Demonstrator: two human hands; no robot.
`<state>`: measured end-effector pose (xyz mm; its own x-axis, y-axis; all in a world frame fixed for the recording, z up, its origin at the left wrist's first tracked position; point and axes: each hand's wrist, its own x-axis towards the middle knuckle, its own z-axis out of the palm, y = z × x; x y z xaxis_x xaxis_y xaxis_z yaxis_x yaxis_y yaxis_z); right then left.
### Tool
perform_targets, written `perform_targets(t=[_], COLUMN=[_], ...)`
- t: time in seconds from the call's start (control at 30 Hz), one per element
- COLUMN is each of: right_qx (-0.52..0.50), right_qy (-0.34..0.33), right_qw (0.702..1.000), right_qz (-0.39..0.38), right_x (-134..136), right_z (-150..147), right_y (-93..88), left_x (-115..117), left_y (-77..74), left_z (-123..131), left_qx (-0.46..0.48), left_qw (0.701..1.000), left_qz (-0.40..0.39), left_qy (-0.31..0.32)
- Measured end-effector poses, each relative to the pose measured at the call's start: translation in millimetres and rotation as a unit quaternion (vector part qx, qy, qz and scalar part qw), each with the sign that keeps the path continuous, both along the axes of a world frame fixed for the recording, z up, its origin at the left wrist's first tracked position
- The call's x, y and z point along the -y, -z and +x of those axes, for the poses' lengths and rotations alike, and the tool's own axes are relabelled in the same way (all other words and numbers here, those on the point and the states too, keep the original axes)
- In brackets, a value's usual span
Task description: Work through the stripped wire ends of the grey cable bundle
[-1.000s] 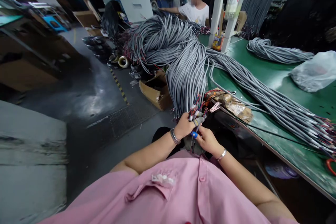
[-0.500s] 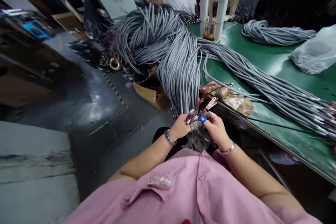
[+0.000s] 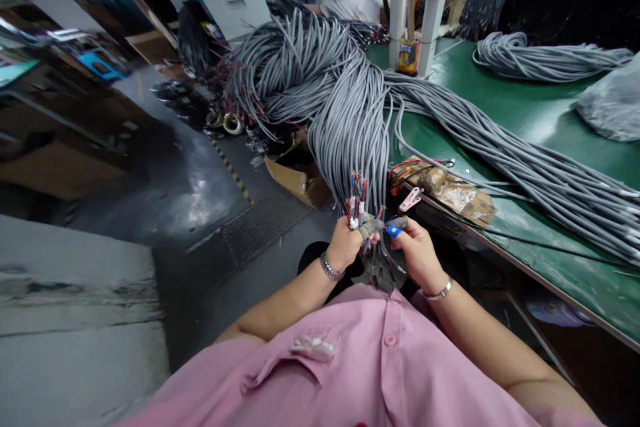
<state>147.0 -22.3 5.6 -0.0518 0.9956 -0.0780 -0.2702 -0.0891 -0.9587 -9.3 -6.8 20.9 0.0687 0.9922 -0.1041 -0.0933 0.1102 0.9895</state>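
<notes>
Left hand: our left hand (image 3: 346,243) is closed in a fist around a bunch of cable ends (image 3: 355,221), with coloured wires (image 3: 358,185) standing above it.
Right hand: our right hand (image 3: 419,253) has its blue-wrapped thumb (image 3: 393,231) and forefinger nearly together at thin wires beside the fist; we cannot tell whether a strand is pinched.
Just changed: half a second ago the wires leaned towards the clothes peg (image 3: 411,200); now most point upward, and our right hand sits slightly further right. That seems to leave the ends better spread for sorting.
Cables: the grey cables (image 3: 353,127) hang down past the left end of the table (image 3: 467,90), above our lap.
Table corner: a taped block (image 3: 463,203) lies at the near left corner, and the peg is just beside it.
</notes>
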Motion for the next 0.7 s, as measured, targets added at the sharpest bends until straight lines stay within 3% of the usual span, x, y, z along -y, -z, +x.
perform_targets(t=[0.27,0.47,0.7], right_qx=[-0.031,-0.052,-0.074], right_qy=[-0.057,-0.01,0.027], right_qw=[0.998,0.999,0.996], right_qz=[0.026,-0.011,-0.049], right_x=[-5.4,-5.2,-2.6], right_z=[-3.3,-6.3,-5.8], right_y=[-16.1,-13.2,-2.1], left_x=[0.4,-0.1,-2.5], left_y=[3.1,5.2,8.2], left_z=[2.5,3.4,3.8], left_qx=[-0.038,-0.051,-0.017], left_qw=[0.998,0.997,1.0], left_qz=[0.037,0.036,0.002], left_qy=[0.044,0.044,-0.013])
